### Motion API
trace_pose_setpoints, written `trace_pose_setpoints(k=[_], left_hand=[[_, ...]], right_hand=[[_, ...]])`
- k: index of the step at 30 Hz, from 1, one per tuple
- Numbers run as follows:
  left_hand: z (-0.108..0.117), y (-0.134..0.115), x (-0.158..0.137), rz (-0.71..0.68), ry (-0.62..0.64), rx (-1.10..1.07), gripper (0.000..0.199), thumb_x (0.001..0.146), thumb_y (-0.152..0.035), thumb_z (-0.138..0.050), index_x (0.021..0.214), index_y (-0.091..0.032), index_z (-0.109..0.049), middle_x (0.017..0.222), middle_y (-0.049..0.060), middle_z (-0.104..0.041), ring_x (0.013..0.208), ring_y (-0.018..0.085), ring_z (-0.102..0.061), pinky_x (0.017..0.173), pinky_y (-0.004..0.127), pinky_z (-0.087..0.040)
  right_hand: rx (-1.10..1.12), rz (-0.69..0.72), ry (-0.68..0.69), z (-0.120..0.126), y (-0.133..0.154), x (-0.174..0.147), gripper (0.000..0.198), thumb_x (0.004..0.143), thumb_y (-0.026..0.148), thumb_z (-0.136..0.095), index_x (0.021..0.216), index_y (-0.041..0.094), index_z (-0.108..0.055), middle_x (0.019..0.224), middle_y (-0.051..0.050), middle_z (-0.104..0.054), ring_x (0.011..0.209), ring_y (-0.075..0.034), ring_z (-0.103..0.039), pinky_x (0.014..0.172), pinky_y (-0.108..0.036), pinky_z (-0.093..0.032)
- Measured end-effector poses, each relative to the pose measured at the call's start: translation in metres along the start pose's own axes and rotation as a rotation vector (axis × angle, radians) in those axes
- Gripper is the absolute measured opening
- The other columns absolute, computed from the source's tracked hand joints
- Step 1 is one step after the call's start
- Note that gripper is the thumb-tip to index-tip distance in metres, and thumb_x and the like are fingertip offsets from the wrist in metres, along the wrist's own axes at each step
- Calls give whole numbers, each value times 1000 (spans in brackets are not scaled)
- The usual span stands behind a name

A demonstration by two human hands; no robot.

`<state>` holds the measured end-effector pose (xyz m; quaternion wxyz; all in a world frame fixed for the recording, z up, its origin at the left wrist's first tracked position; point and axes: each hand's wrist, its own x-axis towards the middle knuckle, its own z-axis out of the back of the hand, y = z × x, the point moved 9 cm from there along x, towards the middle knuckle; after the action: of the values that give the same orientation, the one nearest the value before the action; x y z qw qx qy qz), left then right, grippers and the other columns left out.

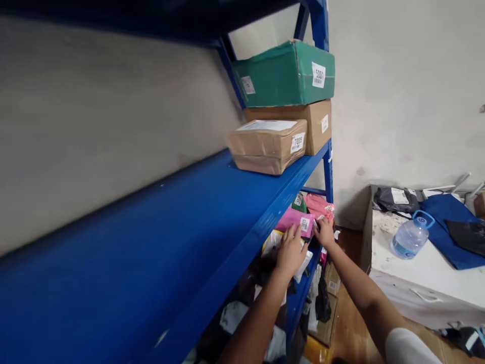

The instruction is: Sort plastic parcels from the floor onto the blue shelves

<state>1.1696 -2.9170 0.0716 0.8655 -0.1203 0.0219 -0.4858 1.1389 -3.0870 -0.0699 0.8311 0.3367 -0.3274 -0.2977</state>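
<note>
Pink plastic mailer (pixel 296 221) lies on the lower shelf (pixel 299 298) of the blue rack, under the shelf with the brown box (pixel 267 145). Our left hand (pixel 290 251) rests open-fingered on its near edge, our right hand (pixel 325 233) pinches its far corner. We judge we are sorting parcels; drawing this one clear calls for a firmer two-handed hold.

Your left hand (pixel 290 251) covers the parcels beneath it; at seven o'clock the blue shelf (pixel 159 242) blurs, and package labels stay unreadable.
</note>
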Motion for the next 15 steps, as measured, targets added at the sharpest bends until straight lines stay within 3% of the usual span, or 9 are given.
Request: trace_pose_setpoints(k=[3, 5, 7, 9, 12, 15], left_hand=[[-19, -4, 69, -18, 67, 61, 64, 94, -24, -57, 155, -9, -46, 166, 20, -42, 157, 33, -33, 129, 53, -28], [-27, -2, 98, -34, 128, 119, 53, 97, -32, -56, 147, -14, -57, 158, 19, -54, 151, 34, -44, 129, 57, -27], [-31, 1, 116, -64, 181, 184, 41, 102, -40, -50, 126, -17, -73, 135, 17, -71, 132, 32, -61, 127, 58, -27], [-34, 5, 124, -92, 231, 237, 48, 105, -44, -42, 104, -18, -81, 115, 14, -77, 114, 28, -70, 123, 51, -34], [-37, 15, 124, -95, 306, 262, 51, 104, -45, -41, 95, -18, -83, 107, 13, -77, 103, 25, -73, 99, 37, -51], [-38, 24, 119, -62, 323, 254, 46, 101, -41, -44, 92, -19, -84, 101, 12, -78, 98, 25, -73, 87, 35, -52]], right_hand=[[21, 94, -8, -6, 4, -12, 33, 90, 19, -59, 120, 18, -74, 115, -14, -74, 113, -32, -63, 106, -53, -49], [46, 165, -89, 3, 7, -18, 31, 96, 20, -55, 120, 20, -75, 113, -13, -74, 108, -30, -64, 100, -51, -52], [61, 223, -214, 20, 11, -19, 28, 98, 23, -55, 114, 21, -78, 113, -14, -72, 105, -29, -65, 94, -48, -54], [83, 282, -255, 31, 20, -15, 23, 97, 24, -57, 103, 21, -79, 109, -14, -72, 102, -28, -66, 90, -45, -55], [102, 291, 20, 16, 36, 2, 18, 92, 19, -60, 97, 20, -77, 94, -9, -74, 90, -24, -69, 84, -36, -55], [22, 123, 265, -6, 36, 20, 19, 88, 15, -62, 99, 21, -76, 86, -7, -77, 80, -22, -71, 73, -30, -51]])
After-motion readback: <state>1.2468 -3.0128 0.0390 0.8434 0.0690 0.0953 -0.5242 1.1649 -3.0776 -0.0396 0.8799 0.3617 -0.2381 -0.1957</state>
